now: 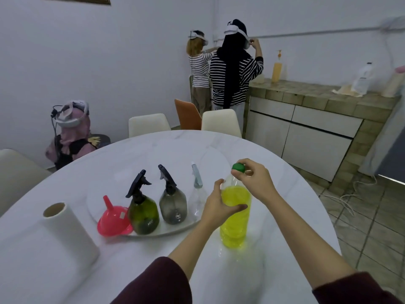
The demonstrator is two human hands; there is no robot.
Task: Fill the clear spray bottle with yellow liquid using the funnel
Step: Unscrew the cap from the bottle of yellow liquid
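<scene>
White table (pixel 285 249): L hand (pixel 215 207) grips yellow bottle (pixel 235 218), R hand (pixel 254 181) pinches green cap (pixel 238 168); funnel (pixel 112 220) untouched, clear spray bottle (pixel 197 195) capped & empty.

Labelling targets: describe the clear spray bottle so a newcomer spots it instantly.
On the round white table lies an oval tray with three spray bottles in a row. The clear spray bottle is rightmost, beside the left hand. Its body is see-through with a pale trigger; the other two are dark with black triggers.
</scene>
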